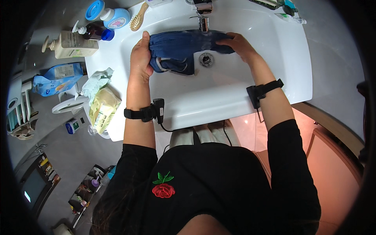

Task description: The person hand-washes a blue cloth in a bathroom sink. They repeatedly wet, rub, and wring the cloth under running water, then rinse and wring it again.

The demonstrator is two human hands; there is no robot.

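A dark blue cloth garment (176, 44) is stretched sideways over the white washbasin (229, 97). My left hand (141, 55) grips its left end, thumb pointing up. At the other end, my right hand (239, 47) holds the cloth between thumb and fingers. The chrome faucet (203, 22) stands just above the fabric, and a pale streak that looks like running water crosses the cloth below the spout. Folded fabric with white piping hangs near my left hand and rests in the basin. The metal drain (206, 60) shows uncovered just below the cloth.
On the left rim stand a beige pump bottle (77, 44), a dark pump bottle (94, 30) and a blue bottle (117, 18). Close by lie a wooden hairbrush (138, 19) and a yellow tissue pack (103, 107). A toothpaste-like tube (289, 18) lies at the back right.
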